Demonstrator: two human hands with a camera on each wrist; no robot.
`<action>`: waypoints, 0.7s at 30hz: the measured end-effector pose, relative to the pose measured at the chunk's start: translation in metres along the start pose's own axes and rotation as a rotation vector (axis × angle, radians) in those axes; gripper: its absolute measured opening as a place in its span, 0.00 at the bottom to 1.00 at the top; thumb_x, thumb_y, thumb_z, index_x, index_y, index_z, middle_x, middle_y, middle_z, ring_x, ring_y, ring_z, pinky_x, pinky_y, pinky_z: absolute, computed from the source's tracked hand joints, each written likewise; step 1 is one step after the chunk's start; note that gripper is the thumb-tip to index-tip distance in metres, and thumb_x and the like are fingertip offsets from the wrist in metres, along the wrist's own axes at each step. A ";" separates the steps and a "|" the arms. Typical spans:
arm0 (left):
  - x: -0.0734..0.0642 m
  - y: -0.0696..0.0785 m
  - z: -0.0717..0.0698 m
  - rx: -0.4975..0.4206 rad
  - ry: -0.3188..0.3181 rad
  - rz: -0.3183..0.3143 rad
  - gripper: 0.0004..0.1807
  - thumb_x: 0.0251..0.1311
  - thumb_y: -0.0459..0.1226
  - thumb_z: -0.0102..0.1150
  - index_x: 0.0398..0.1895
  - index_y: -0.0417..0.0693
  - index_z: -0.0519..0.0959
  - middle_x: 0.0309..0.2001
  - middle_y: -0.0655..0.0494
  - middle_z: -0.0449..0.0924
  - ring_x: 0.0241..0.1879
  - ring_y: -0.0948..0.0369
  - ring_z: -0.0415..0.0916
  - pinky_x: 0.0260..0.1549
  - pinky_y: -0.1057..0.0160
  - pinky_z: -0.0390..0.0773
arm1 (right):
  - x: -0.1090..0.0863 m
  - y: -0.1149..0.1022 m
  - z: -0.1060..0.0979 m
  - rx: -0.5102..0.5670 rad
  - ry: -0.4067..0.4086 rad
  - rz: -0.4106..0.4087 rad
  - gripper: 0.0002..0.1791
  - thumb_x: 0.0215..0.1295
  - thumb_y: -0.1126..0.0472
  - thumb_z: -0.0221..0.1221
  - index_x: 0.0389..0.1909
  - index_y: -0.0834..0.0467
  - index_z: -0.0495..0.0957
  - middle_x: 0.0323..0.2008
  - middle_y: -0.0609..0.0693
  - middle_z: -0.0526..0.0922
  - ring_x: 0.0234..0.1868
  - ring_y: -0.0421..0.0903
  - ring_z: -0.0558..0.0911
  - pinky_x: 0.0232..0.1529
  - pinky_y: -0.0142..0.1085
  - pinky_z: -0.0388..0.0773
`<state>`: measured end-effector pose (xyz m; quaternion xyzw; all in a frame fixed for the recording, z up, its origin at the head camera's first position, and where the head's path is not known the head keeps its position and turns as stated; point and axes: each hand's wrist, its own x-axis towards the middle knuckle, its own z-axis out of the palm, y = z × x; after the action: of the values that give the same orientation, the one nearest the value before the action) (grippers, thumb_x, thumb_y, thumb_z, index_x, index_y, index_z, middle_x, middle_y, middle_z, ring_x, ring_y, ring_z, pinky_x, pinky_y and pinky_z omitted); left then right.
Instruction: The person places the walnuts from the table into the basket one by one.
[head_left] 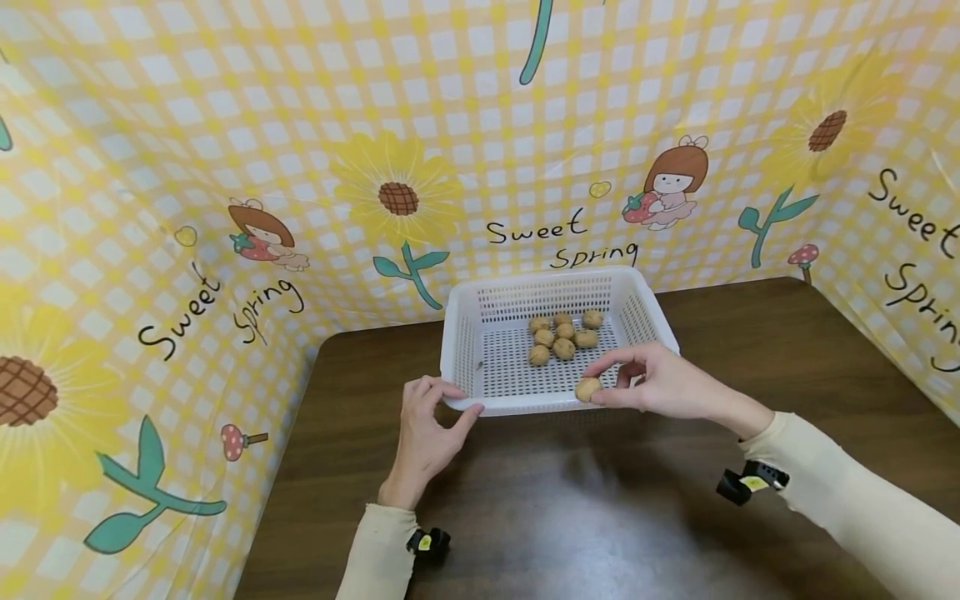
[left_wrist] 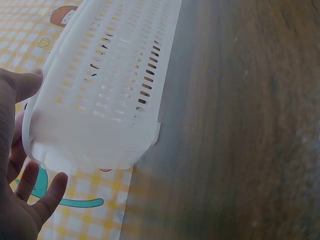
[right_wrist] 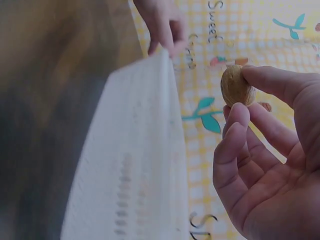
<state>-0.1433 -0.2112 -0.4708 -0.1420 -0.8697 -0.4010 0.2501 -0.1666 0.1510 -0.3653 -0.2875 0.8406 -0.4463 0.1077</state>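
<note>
A white plastic basket (head_left: 495, 406) with slotted sides and a perforated floor holds several walnuts (head_left: 564, 331), grouped right of its middle. At its near left corner my left hand (head_left: 429, 421) grips the rim, thumb on the near side and fingers around the corner; the left wrist view shows the thumb (left_wrist: 26, 85) pressed along the rim. Between the thumb and fingertips of my right hand (head_left: 660, 383) is one walnut (head_left: 587, 389), over the basket's near rim. In the right wrist view that walnut (right_wrist: 236, 85) appears upright at the fingertips.
The basket stands toward the back of a dark brown wooden table (head_left: 525, 508). A yellow checked cloth (head_left: 300, 125) printed with flowers and lettering covers the walls behind and beside the table.
</note>
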 end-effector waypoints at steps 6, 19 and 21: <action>-0.001 0.001 0.000 -0.003 0.002 -0.007 0.14 0.53 0.42 0.83 0.37 0.53 0.84 0.42 0.55 0.81 0.52 0.52 0.69 0.53 0.54 0.68 | 0.008 0.004 -0.017 -0.023 0.061 0.034 0.16 0.65 0.55 0.74 0.52 0.54 0.89 0.23 0.48 0.84 0.22 0.37 0.73 0.23 0.32 0.69; 0.000 -0.002 0.002 -0.003 0.007 0.010 0.14 0.52 0.42 0.83 0.36 0.53 0.84 0.42 0.56 0.81 0.52 0.52 0.70 0.52 0.54 0.69 | 0.033 0.009 -0.045 0.016 0.085 0.156 0.22 0.69 0.51 0.71 0.60 0.56 0.85 0.48 0.55 0.91 0.24 0.45 0.79 0.27 0.37 0.78; 0.000 -0.002 0.002 -0.003 0.007 0.009 0.14 0.52 0.42 0.83 0.36 0.53 0.84 0.42 0.55 0.81 0.52 0.52 0.70 0.53 0.54 0.69 | 0.039 0.008 -0.049 0.039 0.084 0.178 0.24 0.70 0.50 0.70 0.62 0.56 0.84 0.57 0.56 0.88 0.27 0.44 0.80 0.29 0.36 0.79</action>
<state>-0.1446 -0.2109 -0.4731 -0.1450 -0.8675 -0.4017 0.2550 -0.2228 0.1656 -0.3401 -0.1905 0.8578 -0.4628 0.1169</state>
